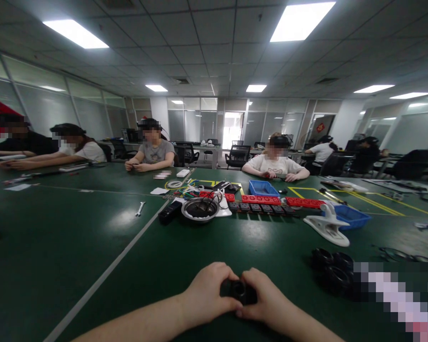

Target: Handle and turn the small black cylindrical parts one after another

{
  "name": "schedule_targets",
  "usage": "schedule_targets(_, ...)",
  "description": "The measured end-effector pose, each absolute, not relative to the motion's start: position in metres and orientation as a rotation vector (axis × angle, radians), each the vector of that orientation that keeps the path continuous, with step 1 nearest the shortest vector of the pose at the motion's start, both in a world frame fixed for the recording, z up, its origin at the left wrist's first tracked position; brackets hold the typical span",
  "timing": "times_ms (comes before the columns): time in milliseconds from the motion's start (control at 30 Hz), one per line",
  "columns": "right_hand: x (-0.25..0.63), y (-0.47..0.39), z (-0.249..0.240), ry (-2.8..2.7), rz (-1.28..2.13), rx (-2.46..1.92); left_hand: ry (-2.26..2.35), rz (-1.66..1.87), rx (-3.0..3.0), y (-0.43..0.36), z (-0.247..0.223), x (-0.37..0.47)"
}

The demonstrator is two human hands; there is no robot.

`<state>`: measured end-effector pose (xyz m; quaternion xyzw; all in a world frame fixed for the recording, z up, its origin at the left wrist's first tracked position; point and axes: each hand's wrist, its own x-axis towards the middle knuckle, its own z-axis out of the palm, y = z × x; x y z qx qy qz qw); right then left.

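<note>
Low in the middle of the head view, a small black part (238, 289) with a round opening is held between both hands, just over the green table (157, 266). My left hand (212, 289) grips it from the left, thumb and fingers curled round its side. From the right, my right hand (262, 294) closes on the same part, and the two thumbs nearly meet below it. Several black round parts (337, 273) sit together to the right of my hands.
Beyond my hands are a metal bowl (199, 210), a black device (170, 212), red strips (262, 199), a blue bin (264, 188), another blue bin (355, 216) and a white clamp-like stand (330, 228). A wrench (140, 209) lies at left. Several people sit round the table.
</note>
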<state>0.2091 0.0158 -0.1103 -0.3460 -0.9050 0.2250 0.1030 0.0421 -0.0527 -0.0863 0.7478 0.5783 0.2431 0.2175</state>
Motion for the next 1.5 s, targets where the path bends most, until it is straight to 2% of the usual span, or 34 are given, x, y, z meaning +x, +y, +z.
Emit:
schedule_targets(133,0.202,0.005,-0.110,-2.719,0.358,-1.078,1.742,0.703,1.993,-0.054,-0.091,0.049)
schedule_targets(233,0.203,0.003,-0.107,-2.738,0.304,-1.060,1.731,0.711,2.002,-0.054,-0.092,0.049)
schedule_targets(467,0.219,0.019,-0.100,-2.747,0.791,-0.759,1.404,0.675,2.145,-0.051,-0.084,0.035)
schedule_targets(600,0.221,0.026,-0.099,-2.767,0.842,-0.726,1.375,0.669,2.138,-0.050,-0.083,0.034)
schedule_targets(767,0.213,0.018,-0.105,-2.713,0.697,-0.933,1.560,0.651,2.063,-0.053,-0.085,0.043)
schedule_targets(1000,0.203,0.003,-0.105,-2.715,0.256,-1.059,1.722,0.705,1.957,-0.056,-0.090,0.051)
schedule_targets(1100,0.207,0.006,-0.103,-2.699,0.364,-0.997,1.616,0.732,2.025,-0.056,-0.088,0.047)
schedule_targets(1300,0.221,0.025,-0.096,-2.753,0.878,-0.681,1.382,0.732,2.161,-0.052,-0.085,0.038)
schedule_targets(1400,0.223,0.030,-0.096,-2.730,0.937,-0.622,1.369,0.727,2.176,-0.052,-0.085,0.038)
schedule_targets(1500,0.220,0.027,-0.100,-2.705,0.849,-0.780,1.439,0.724,2.150,-0.054,-0.086,0.041)
